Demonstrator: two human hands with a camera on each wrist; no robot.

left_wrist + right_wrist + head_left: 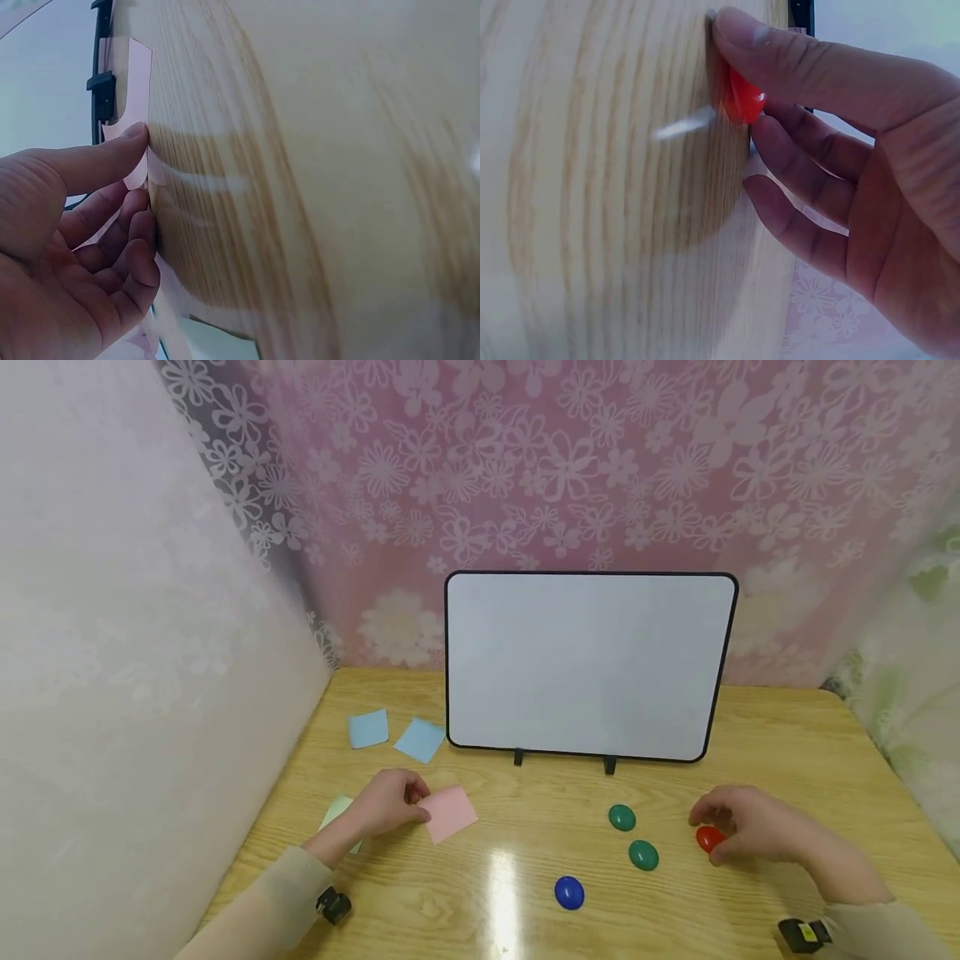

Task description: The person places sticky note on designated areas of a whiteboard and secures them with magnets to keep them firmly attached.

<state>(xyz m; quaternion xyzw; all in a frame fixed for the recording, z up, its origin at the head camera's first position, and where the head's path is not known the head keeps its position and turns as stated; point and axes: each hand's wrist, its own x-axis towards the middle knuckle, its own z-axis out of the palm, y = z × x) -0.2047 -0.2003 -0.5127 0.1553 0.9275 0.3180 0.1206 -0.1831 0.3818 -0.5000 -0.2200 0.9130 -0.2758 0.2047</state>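
On the wooden table my left hand pinches the near edge of a pink sticky note. In the left wrist view the thumb lies on the pink note and the curled fingers sit at its edge. My right hand grips a red oval magnet that rests on the table. The right wrist view shows that magnet held between thumb and fingers.
A white board stands upright on small feet at the back. Two green magnets and a blue one lie between my hands. Two blue notes and a green note lie at the left. Curtains enclose the table.
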